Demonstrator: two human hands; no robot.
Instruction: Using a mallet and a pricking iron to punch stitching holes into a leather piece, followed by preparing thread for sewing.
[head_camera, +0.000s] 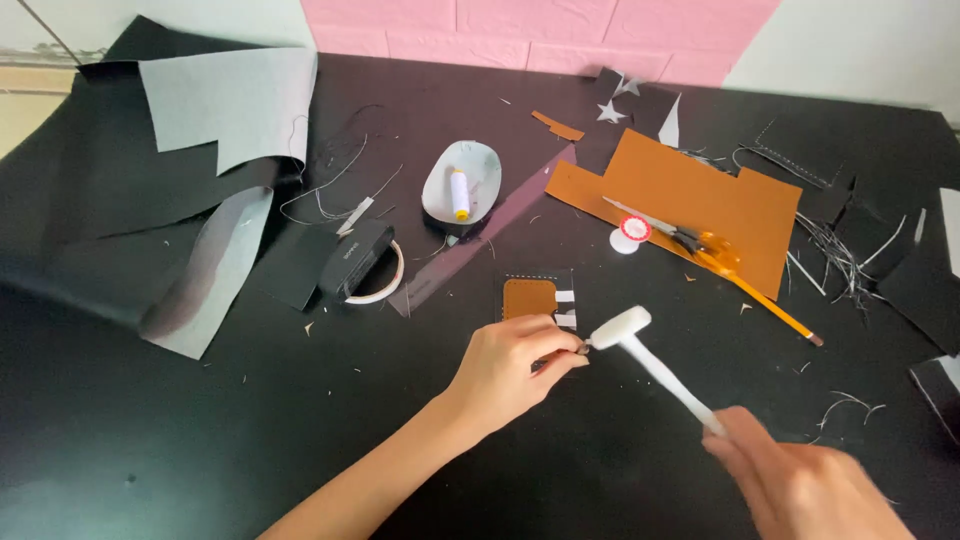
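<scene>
White mallet (640, 345) gripped in right hand (800, 480), head against small punch pinched by left hand (510, 365), beside brown leather piece (528, 298)

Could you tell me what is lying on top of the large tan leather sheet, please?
On the large tan leather sheet lie orange-handled scissors and the upper end of a yellow pencil. What lies beneath the sheet is covered.

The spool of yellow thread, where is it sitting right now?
In the head view the spool of yellow thread lies in a small white dish, up the black table left of the big tan leather sheet.
</scene>
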